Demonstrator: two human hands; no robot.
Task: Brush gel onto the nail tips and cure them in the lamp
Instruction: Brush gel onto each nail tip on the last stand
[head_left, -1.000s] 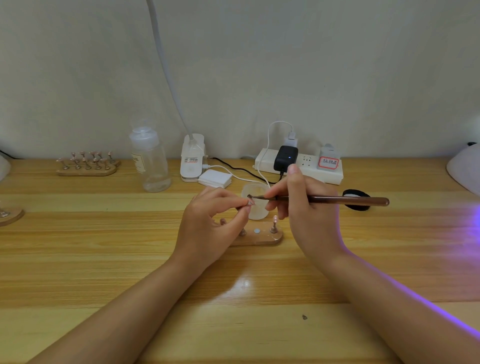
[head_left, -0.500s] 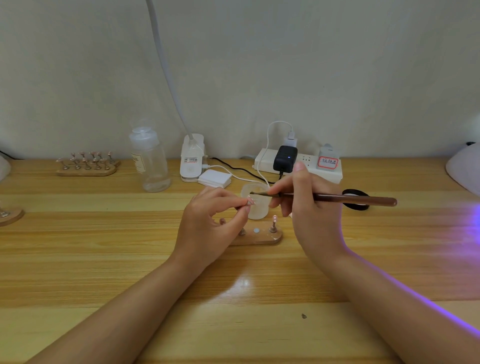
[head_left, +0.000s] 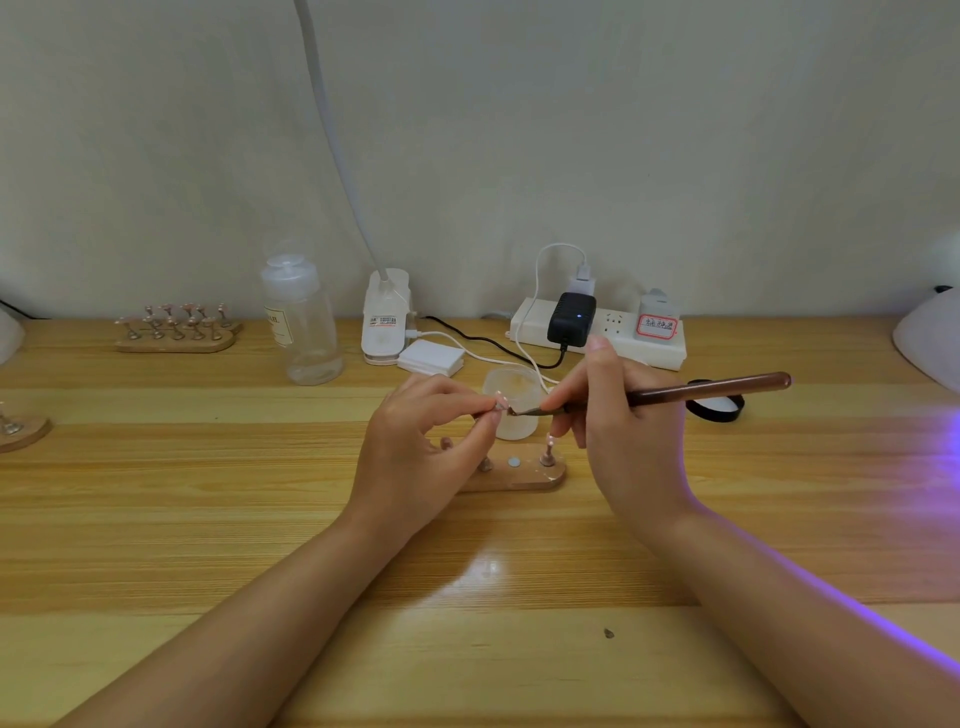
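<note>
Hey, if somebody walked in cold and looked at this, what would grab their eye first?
The two hands meeting mid-table: the left hand pinches a small nail tip while the right hand holds a brown brush with its bristles at that tip. Just behind them stands a frosted cup, and below it a wooden holder. A purple glow spills across the table's right edge.
</note>
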